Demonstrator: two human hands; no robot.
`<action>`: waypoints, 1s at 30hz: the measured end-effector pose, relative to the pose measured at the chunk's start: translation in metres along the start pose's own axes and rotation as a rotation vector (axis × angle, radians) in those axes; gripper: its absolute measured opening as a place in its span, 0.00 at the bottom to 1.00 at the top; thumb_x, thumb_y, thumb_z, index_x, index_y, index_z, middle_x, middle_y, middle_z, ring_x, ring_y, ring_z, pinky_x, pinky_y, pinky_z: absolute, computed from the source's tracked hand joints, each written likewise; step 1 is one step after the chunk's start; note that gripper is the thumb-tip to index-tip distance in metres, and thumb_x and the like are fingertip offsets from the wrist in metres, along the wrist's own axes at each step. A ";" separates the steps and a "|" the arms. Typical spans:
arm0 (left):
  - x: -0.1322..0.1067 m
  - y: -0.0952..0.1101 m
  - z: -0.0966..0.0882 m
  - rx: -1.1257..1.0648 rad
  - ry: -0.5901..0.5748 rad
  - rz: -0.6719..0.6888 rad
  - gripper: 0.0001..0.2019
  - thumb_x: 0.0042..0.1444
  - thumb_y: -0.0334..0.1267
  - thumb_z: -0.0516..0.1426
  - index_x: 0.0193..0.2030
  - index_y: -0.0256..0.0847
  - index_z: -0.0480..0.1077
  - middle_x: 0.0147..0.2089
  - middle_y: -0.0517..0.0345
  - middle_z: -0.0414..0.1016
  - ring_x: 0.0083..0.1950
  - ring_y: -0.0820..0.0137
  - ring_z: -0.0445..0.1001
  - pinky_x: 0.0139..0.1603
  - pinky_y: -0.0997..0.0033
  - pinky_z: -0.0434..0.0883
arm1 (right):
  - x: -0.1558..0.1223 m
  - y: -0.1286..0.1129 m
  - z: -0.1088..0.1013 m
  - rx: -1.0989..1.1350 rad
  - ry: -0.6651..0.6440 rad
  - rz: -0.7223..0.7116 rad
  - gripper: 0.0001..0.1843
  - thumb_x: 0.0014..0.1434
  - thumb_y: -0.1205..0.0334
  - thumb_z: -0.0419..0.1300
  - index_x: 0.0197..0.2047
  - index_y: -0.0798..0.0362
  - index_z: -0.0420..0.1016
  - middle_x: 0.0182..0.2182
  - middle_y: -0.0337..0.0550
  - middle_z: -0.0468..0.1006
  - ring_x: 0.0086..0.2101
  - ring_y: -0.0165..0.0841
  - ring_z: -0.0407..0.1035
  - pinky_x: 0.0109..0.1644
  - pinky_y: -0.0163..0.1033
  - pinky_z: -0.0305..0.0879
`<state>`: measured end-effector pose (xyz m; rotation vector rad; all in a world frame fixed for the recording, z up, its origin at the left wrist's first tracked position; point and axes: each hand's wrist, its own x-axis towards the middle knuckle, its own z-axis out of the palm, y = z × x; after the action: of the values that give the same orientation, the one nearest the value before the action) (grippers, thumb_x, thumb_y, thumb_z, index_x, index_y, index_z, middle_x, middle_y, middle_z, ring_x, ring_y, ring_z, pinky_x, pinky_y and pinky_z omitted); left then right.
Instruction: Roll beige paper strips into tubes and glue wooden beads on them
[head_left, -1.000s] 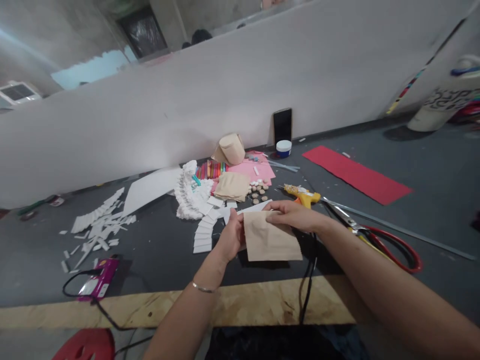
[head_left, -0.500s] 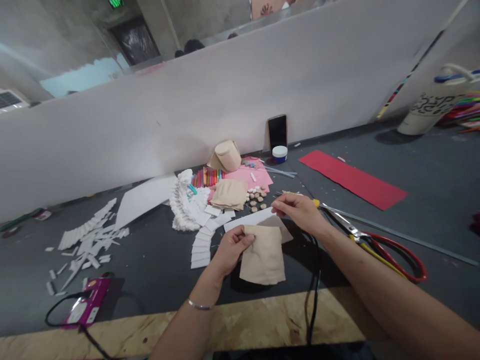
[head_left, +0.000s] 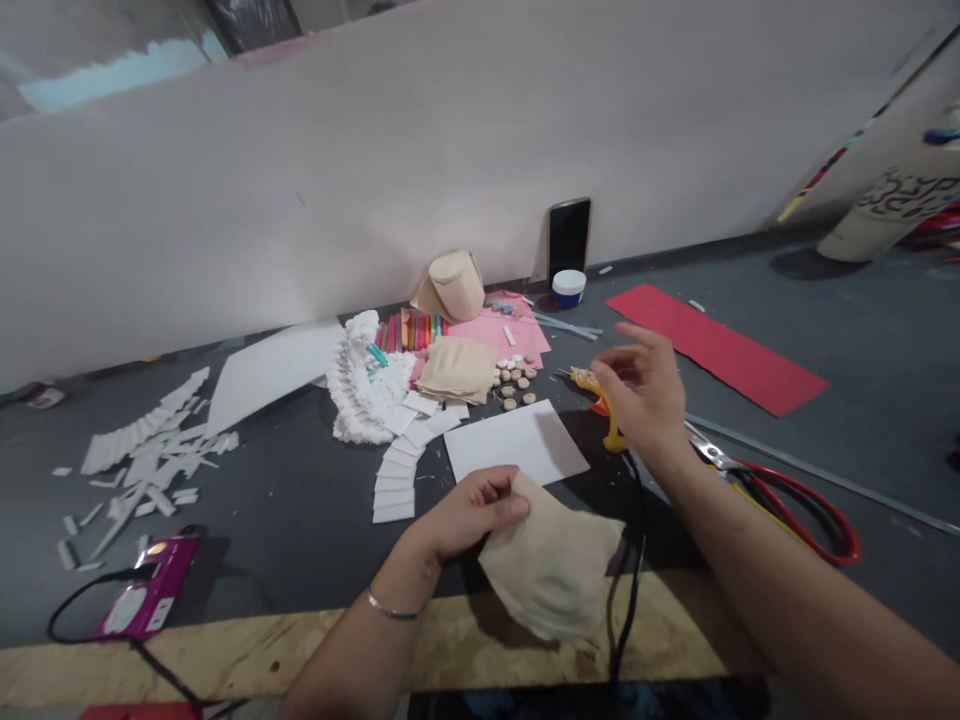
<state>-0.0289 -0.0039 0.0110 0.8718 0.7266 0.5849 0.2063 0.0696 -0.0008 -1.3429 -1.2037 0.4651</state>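
Observation:
My left hand (head_left: 480, 510) pinches a square of beige cloth (head_left: 559, 560) by its upper left corner. The cloth hangs tilted and partly bunched above the table's front edge. My right hand (head_left: 645, 390) is raised with fingers apart, with nothing seen between them. Just left of and below it lies a yellow glue gun (head_left: 613, 425), partly hidden by the hand, with a black cord near its handle. Under the hands sits a white sheet (head_left: 517, 440). Behind it are a stack of beige cloth pieces (head_left: 457, 368) and several beige buttons (head_left: 510, 392).
Red-handled scissors (head_left: 795, 500) and a red strip (head_left: 720, 350) lie right. A phone (head_left: 568, 240) leans on the wall behind a small jar (head_left: 568, 288). Leftward are white scraps (head_left: 150, 460), a purple device (head_left: 154, 590) with a cord, and white fluffy trim (head_left: 360, 390).
My right hand has lifted away and opened, moving right toward the glue gun. My left hand keeps the beige cloth, which has swung lower and to the right. The view has tilted down.

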 end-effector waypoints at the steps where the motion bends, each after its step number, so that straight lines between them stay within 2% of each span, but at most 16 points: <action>1: 0.002 -0.001 0.000 -0.059 0.043 0.051 0.19 0.43 0.49 0.68 0.35 0.36 0.74 0.32 0.54 0.78 0.30 0.72 0.75 0.34 0.76 0.69 | 0.000 -0.001 0.000 0.039 -0.042 0.055 0.16 0.55 0.46 0.62 0.38 0.51 0.75 0.27 0.39 0.75 0.27 0.32 0.68 0.33 0.37 0.65; 2: 0.003 -0.001 0.000 -0.110 0.095 0.106 0.19 0.44 0.48 0.68 0.37 0.36 0.75 0.33 0.53 0.79 0.32 0.70 0.76 0.37 0.74 0.71 | 0.000 -0.003 0.001 0.096 -0.133 0.134 0.20 0.57 0.42 0.59 0.33 0.52 0.76 0.23 0.40 0.74 0.25 0.32 0.67 0.32 0.37 0.65; 4: 0.008 0.001 -0.002 -0.182 0.226 0.213 0.19 0.46 0.47 0.68 0.41 0.38 0.74 0.36 0.52 0.80 0.37 0.67 0.78 0.43 0.71 0.72 | -0.005 -0.007 0.005 0.270 -0.415 0.318 0.32 0.60 0.33 0.48 0.28 0.53 0.76 0.22 0.44 0.75 0.25 0.33 0.69 0.32 0.38 0.66; 6: 0.012 0.004 -0.005 -0.223 0.358 0.307 0.18 0.47 0.46 0.67 0.43 0.38 0.74 0.38 0.52 0.81 0.42 0.64 0.79 0.48 0.68 0.72 | -0.013 -0.012 0.009 0.473 -0.731 0.490 0.40 0.59 0.29 0.39 0.33 0.53 0.79 0.30 0.50 0.80 0.32 0.38 0.74 0.36 0.41 0.68; 8: 0.017 0.005 -0.010 -0.236 0.461 0.384 0.18 0.48 0.45 0.66 0.44 0.38 0.74 0.41 0.52 0.81 0.47 0.63 0.78 0.52 0.66 0.71 | -0.022 -0.014 0.013 0.617 -0.985 0.621 0.42 0.58 0.27 0.38 0.41 0.53 0.79 0.38 0.52 0.81 0.40 0.42 0.75 0.41 0.43 0.69; 10: 0.022 0.003 -0.016 -0.223 0.530 0.442 0.19 0.49 0.45 0.66 0.46 0.39 0.73 0.43 0.51 0.81 0.49 0.62 0.77 0.54 0.65 0.70 | -0.028 -0.013 0.015 0.675 -1.107 0.691 0.40 0.56 0.26 0.44 0.43 0.53 0.79 0.38 0.52 0.81 0.41 0.42 0.75 0.42 0.45 0.69; 13: 0.026 -0.002 -0.022 -0.150 0.608 0.467 0.20 0.50 0.45 0.65 0.48 0.40 0.71 0.45 0.52 0.80 0.50 0.62 0.77 0.54 0.65 0.70 | -0.032 -0.009 0.018 0.588 -1.102 0.659 0.29 0.51 0.36 0.62 0.41 0.54 0.79 0.37 0.48 0.81 0.37 0.38 0.75 0.42 0.41 0.69; 15: 0.027 -0.004 -0.022 -0.093 0.637 0.449 0.18 0.52 0.46 0.64 0.47 0.40 0.71 0.46 0.51 0.80 0.50 0.62 0.77 0.53 0.65 0.71 | -0.030 -0.006 0.019 0.476 -1.040 0.604 0.22 0.49 0.44 0.67 0.38 0.53 0.79 0.35 0.44 0.81 0.34 0.35 0.74 0.40 0.38 0.68; 18: 0.025 -0.002 -0.019 -0.069 0.588 0.396 0.18 0.53 0.47 0.63 0.46 0.39 0.70 0.46 0.50 0.80 0.50 0.62 0.77 0.51 0.63 0.72 | -0.026 -0.003 0.022 0.375 -0.944 0.573 0.18 0.50 0.46 0.67 0.35 0.53 0.79 0.32 0.40 0.81 0.30 0.31 0.72 0.34 0.35 0.66; 22: 0.022 0.003 -0.017 -0.033 0.478 0.315 0.25 0.46 0.44 0.68 0.49 0.36 0.71 0.45 0.47 0.81 0.46 0.59 0.78 0.49 0.61 0.73 | -0.021 0.002 0.022 0.315 -0.894 0.578 0.19 0.49 0.45 0.66 0.33 0.54 0.78 0.28 0.38 0.79 0.27 0.30 0.69 0.29 0.34 0.63; 24: 0.022 0.003 -0.018 -0.012 0.474 0.287 0.24 0.44 0.42 0.68 0.48 0.34 0.73 0.44 0.46 0.81 0.44 0.59 0.79 0.48 0.61 0.74 | -0.020 0.004 0.022 0.310 -0.914 0.550 0.18 0.49 0.46 0.67 0.32 0.54 0.77 0.26 0.37 0.77 0.26 0.28 0.68 0.29 0.33 0.62; 28: 0.022 0.003 -0.020 -0.018 0.503 0.285 0.22 0.46 0.42 0.68 0.46 0.34 0.74 0.43 0.46 0.81 0.44 0.59 0.79 0.46 0.62 0.74 | -0.020 0.007 0.022 0.351 -1.038 0.458 0.17 0.50 0.49 0.67 0.35 0.54 0.76 0.27 0.36 0.76 0.26 0.27 0.66 0.29 0.33 0.62; 30: 0.022 0.003 -0.020 -0.031 0.508 0.290 0.22 0.45 0.42 0.68 0.47 0.34 0.74 0.43 0.47 0.82 0.44 0.59 0.79 0.46 0.62 0.74 | -0.020 0.008 0.023 0.331 -1.006 0.434 0.16 0.52 0.49 0.66 0.33 0.55 0.76 0.27 0.36 0.76 0.25 0.27 0.66 0.29 0.33 0.61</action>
<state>-0.0314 0.0226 -0.0025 0.8112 1.0526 1.0977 0.1819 0.0662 -0.0208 -1.0699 -1.5094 1.7145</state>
